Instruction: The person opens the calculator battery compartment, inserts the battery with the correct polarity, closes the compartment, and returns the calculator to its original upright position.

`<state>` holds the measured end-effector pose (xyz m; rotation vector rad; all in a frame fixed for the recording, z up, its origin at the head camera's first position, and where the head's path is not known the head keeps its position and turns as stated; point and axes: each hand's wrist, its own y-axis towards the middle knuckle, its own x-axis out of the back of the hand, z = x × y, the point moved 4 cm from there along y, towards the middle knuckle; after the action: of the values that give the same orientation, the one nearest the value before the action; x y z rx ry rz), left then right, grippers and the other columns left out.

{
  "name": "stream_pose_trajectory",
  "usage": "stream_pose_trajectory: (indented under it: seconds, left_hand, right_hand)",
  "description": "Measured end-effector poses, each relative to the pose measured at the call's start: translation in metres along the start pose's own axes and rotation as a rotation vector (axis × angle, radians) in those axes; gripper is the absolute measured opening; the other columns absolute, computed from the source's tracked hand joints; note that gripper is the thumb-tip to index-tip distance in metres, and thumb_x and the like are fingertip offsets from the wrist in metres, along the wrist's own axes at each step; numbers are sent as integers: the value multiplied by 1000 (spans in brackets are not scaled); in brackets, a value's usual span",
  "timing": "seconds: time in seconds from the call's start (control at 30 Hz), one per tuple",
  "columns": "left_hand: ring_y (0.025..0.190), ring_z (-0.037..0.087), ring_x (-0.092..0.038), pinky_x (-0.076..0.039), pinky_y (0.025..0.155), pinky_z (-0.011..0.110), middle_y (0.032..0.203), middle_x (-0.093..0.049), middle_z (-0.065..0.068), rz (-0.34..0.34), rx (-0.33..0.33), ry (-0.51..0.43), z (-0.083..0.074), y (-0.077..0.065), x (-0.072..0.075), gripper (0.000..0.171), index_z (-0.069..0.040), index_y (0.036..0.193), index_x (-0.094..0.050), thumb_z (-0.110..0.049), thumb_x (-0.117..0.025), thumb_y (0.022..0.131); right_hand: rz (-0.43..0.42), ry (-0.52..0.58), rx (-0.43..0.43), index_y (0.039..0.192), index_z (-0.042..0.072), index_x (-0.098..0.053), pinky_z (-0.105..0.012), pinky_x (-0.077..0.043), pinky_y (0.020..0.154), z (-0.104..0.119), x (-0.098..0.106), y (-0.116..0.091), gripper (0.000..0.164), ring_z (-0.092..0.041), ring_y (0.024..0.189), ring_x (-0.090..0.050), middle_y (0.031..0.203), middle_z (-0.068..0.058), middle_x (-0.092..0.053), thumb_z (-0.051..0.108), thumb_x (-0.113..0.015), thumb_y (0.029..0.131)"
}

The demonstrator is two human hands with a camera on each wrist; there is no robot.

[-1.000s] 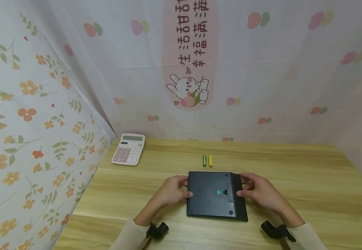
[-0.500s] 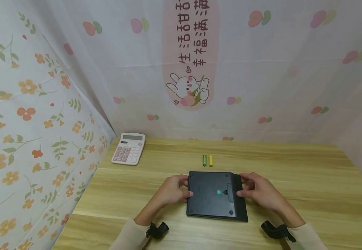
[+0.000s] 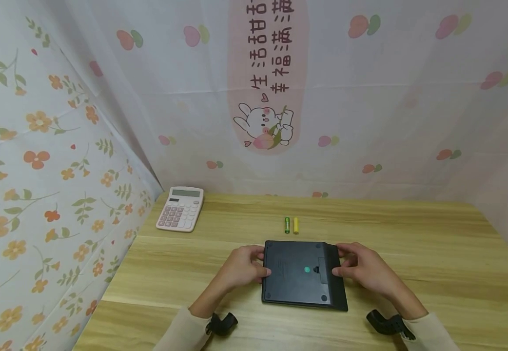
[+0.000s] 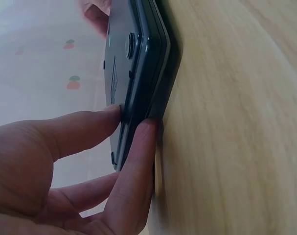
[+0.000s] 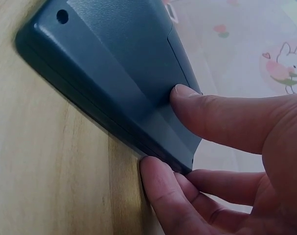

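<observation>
Device, wd tbl, cloth bkdrp

Soft light, sheen on tabletop, dimmer wrist views

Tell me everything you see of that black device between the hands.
The black device looks plastic: flat, squarish, underside up, with four round spots, a green dot and a seemingly closed cover. The left hand and right hand pinch its opposite sides. It is on or just above the table, with two batteries beyond.
</observation>
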<state>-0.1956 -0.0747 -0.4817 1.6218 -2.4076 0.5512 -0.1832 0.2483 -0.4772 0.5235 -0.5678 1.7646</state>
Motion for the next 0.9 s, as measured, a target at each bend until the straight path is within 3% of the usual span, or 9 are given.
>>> stream_pose_trajectory:
  seconds: [0.2, 0.63, 0.9]
  left_hand:
    - [79, 19, -74, -64, 67, 35, 113, -70, 11, -6, -15, 42, -1, 1, 0, 61, 13, 143, -63, 2, -87, 88]
    - [77, 16, -72, -59, 66, 30, 114, -68, 11, 3, -33, 103, -1, 2, 1, 61, 11, 144, -63, -1, -86, 89]
    - [87, 16, -69, -58, 75, 32, 115, -70, 11, -17, -45, 188, -2, 2, 1, 61, 12, 141, -66, -3, -90, 87]
  right_hand:
    - [-5, -33, -6, 150, -14, -55, -41, -56, 82, 0, 1, 0, 77, -21, 99, -70, 133, -22, -69, 19, -91, 91]
    - [-12, -48, 6, 148, -15, -58, -37, -56, 79, 1, 1, 1, 74, -20, 98, -71, 131, -21, -70, 19, -91, 91]
    - [-33, -59, -21, 147, -13, -61, -41, -57, 80, 0, 0, 0, 74, -19, 96, -72, 129, -20, -73, 21, -93, 89]
